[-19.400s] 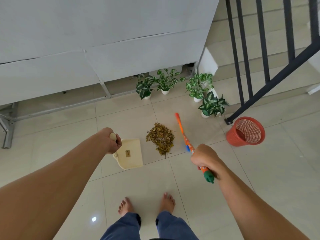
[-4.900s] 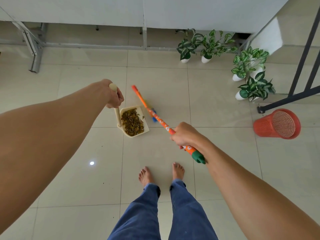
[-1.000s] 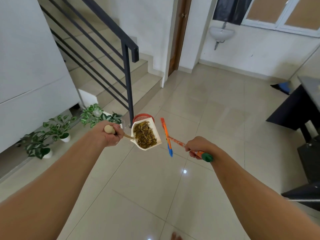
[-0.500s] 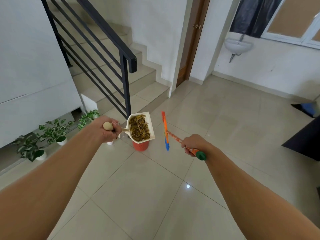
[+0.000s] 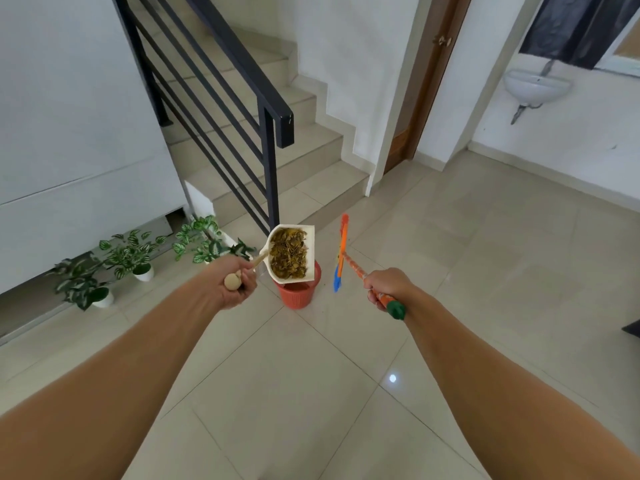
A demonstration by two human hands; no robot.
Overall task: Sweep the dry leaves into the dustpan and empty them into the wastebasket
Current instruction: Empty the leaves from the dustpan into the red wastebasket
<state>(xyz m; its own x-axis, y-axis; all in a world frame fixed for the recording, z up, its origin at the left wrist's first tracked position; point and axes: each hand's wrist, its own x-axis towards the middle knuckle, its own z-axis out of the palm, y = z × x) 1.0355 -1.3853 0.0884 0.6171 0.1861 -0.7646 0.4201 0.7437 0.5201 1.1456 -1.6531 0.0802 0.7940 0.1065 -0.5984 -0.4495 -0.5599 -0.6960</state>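
My left grip [image 5: 235, 284] is wrapped round the dustpan's wooden handle. My right grip [image 5: 384, 287] is clamped on the broom [image 5: 342, 244], whose head hangs off the floor at centre frame. Just beyond, the dustpan [image 5: 310, 247], still full of dry leaves [image 5: 288, 252], has moved squarely over the red wastebasket [image 5: 298, 296] and hides most of its mouth. The carry looks finished and tipping comes next. Potted plants [image 5: 131, 251] stand further left.

No text, label, number or sign can be read anywhere.
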